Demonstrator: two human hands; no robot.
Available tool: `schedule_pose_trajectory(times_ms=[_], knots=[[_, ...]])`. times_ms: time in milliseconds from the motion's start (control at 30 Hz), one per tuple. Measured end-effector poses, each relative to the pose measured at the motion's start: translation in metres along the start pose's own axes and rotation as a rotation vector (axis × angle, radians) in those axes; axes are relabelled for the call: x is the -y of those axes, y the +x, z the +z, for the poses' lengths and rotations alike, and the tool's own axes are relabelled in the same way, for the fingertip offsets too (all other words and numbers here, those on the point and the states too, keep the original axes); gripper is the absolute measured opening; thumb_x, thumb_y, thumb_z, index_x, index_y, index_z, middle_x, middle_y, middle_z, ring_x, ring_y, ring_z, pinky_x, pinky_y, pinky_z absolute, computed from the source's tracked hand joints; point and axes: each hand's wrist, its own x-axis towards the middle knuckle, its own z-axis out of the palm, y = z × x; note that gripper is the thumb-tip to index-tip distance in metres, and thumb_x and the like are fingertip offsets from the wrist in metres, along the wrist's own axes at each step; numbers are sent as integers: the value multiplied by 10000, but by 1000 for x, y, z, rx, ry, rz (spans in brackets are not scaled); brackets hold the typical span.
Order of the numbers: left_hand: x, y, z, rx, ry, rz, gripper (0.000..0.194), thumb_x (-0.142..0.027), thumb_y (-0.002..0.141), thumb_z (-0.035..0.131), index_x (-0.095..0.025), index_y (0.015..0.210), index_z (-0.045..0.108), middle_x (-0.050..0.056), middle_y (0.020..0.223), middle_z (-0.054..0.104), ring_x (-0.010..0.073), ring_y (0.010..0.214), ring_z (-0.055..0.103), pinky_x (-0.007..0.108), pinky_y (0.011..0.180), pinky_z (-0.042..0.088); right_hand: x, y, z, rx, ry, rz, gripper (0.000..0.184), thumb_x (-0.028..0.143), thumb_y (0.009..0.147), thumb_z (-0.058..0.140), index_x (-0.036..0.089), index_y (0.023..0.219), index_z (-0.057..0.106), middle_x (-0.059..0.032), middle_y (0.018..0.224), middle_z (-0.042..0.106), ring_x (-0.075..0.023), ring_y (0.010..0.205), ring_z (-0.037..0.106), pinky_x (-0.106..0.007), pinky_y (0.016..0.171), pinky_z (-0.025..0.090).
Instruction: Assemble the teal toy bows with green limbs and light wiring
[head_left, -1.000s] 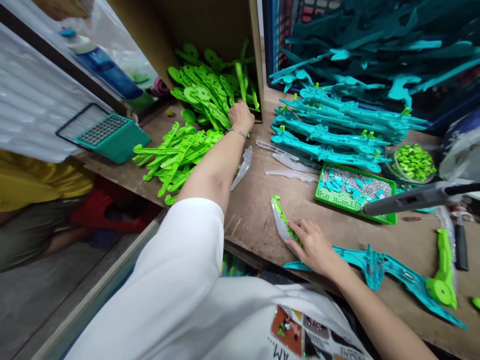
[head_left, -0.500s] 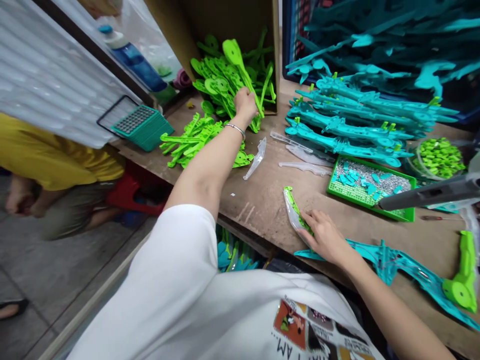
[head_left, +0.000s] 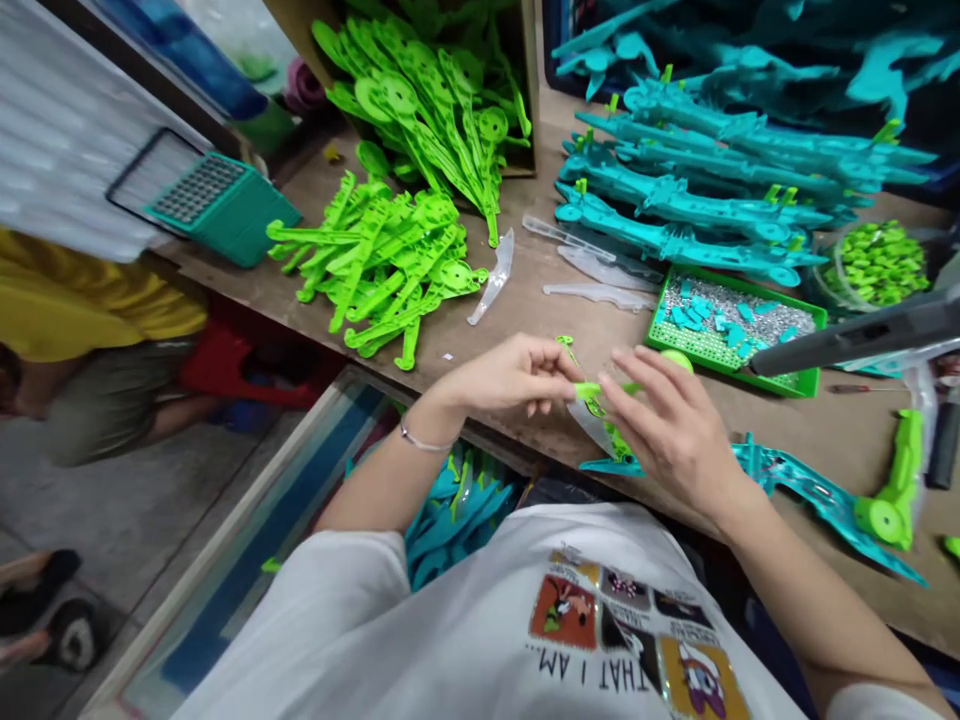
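Observation:
In front of my chest, both hands meet over a long bright-green plastic part (head_left: 586, 391) with a round end. My left hand (head_left: 514, 378) pinches its near tip between thumb and fingers. Beyond that, the part runs between the thumb and fingers of my right hand (head_left: 667, 430), which hide much of its middle. Just beneath my hands, a clear plastic piece (head_left: 591, 428) lies on the bench with another green part (head_left: 618, 443) against it, both partly covered. A long teal plastic part (head_left: 795, 475) rests to the right of my right hand.
Green parts spill from a cardboard box (head_left: 531, 90), with a loose green pile (head_left: 390, 255) before it. Stacked teal parts (head_left: 697, 205), clear pieces (head_left: 600, 293), a green tray (head_left: 814, 380) of screws and a grey tool (head_left: 847, 335) lie beyond. A seated person (head_left: 90, 320) is at left.
My left hand has come back from the box towards my chest, bringing a green part. My right hand has lifted off the clear piece and green part and now meets it.

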Motion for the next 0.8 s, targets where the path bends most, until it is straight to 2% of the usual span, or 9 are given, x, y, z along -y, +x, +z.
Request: schedule_pose_trajectory(times_ms=[100, 200, 300, 367, 433, 500, 600, 700, 800], knots=[[15, -9, 8, 124, -66, -70, 322, -430, 789, 858, -189, 947, 716, 2, 643, 700, 120, 511, 655, 214, 492, 549, 14, -7, 8, 272, 15, 32, 472, 190, 1027, 490, 273, 1486, 563, -127, 1333, 696, -283, 1097, 654, -442, 906, 551], [29, -3, -2, 104, -120, -67, 350, -414, 767, 881, -178, 961, 710, 47, 762, 758, 148, 606, 722, 262, 591, 620, 22, -13, 20, 396, 22, 122, 475, 184, 1038, 441, 239, 1494, 563, -127, 1096, 742, -242, 899, 671, -358, 771, 534], [45, 10, -16, -173, -151, 12, 334, -377, 767, 879, -166, 949, 695, 73, 852, 772, 161, 690, 748, 295, 678, 648, 21, -12, 24, 383, 45, 234, 453, 277, 1065, 410, 186, 1474, 581, -134, 1016, 729, -234, 821, 672, -341, 724, 528], [57, 18, -22, -425, -92, 102, 285, -340, 806, 837, -176, 985, 688, 65, 901, 764, 154, 744, 750, 278, 702, 643, 12, -7, 25, 280, 82, 322, 458, 326, 1064, 411, 165, 1448, 601, -147, 1024, 721, -244, 842, 677, -355, 757, 537], [69, 25, -21, -584, -6, 151, 289, -282, 806, 814, -189, 1045, 681, 57, 973, 746, 143, 768, 745, 256, 699, 634, -1, -2, 28, 172, 148, 423, 442, 359, 1049, 446, 160, 1393, 641, -137, 994, 715, -243, 853, 669, -364, 792, 532], [80, 29, -13, -601, -26, 107, 366, -247, 781, 809, -199, 1108, 652, 50, 1025, 716, 138, 740, 742, 270, 683, 639, -16, 3, 34, 145, 255, 509, 403, 374, 1018, 502, 170, 1314, 684, -104, 946, 711, -232, 844, 653, -358, 796, 510], [92, 33, 7, -635, -205, 17, 465, -270, 774, 801, -215, 1174, 570, 31, 1053, 666, 135, 679, 737, 324, 669, 656, -34, 12, 49, 216, 495, 634, 382, 359, 966, 541, 185, 1272, 688, -46, 879, 704, -194, 781, 629, -319, 734, 471], [98, 36, 25, -769, -251, 39, 579, -270, 732, 834, -234, 1212, 512, 22, 1093, 644, 121, 678, 726, 326, 687, 656, -44, 28, 63, 301, 734, 756, 395, 361, 917, 545, 149, 1215, 694, 18, 703, 616, -144, 624, 545, -276, 632, 411], [101, 39, 34, -811, -229, 71, 686, -261, 671, 874, -245, 1236, 485, 20, 1089, 660, 120, 712, 723, 310, 733, 641, -49, 48, 71, 331, 864, 810, 349, 379, 835, 598, 130, 1047, 720, 54, 620, 525, -111, 571, 448, -254, 585, 345]])
